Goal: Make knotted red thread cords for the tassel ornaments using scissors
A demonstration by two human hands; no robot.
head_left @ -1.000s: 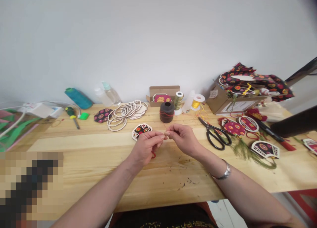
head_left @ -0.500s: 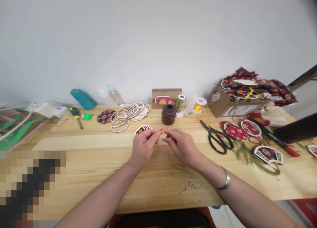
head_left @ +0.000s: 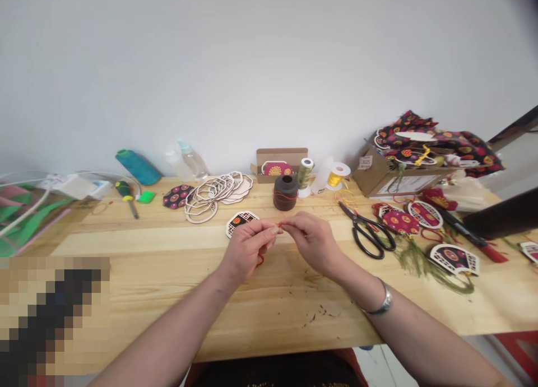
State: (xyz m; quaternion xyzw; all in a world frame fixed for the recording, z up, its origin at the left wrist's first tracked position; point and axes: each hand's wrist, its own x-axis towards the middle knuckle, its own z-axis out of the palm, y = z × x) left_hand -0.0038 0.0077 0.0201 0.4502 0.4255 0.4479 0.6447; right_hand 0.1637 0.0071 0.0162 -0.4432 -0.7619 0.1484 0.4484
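Observation:
Both hands meet over the middle of the wooden table, fingertips nearly touching. My left hand (head_left: 251, 242) is pinched on a red cord (head_left: 260, 259), part of which hangs below the palm. My right hand (head_left: 310, 238) pinches the same cord at the fingertips, where a small red bit shows; its exact shape is too small to make out. Just behind my left hand lies an ornament (head_left: 240, 221) with a pale openwork frame and dark patterned fabric. Beyond the hands stands a dark thread spool (head_left: 285, 194) with red thread wound round it.
Black-handled scissors (head_left: 367, 230) lie to the right, near several fabric ornaments (head_left: 454, 259) and green tassels. A cardboard box (head_left: 389, 180) full of fabric stands behind them. Wooden frames (head_left: 214, 195), a screwdriver (head_left: 126, 196) and a teal thread cone (head_left: 138, 167) are on the left.
The fingertips of both hands have come closer together on the red cord. A loop of cord now shows below my left hand, and more of the ornament behind it is uncovered.

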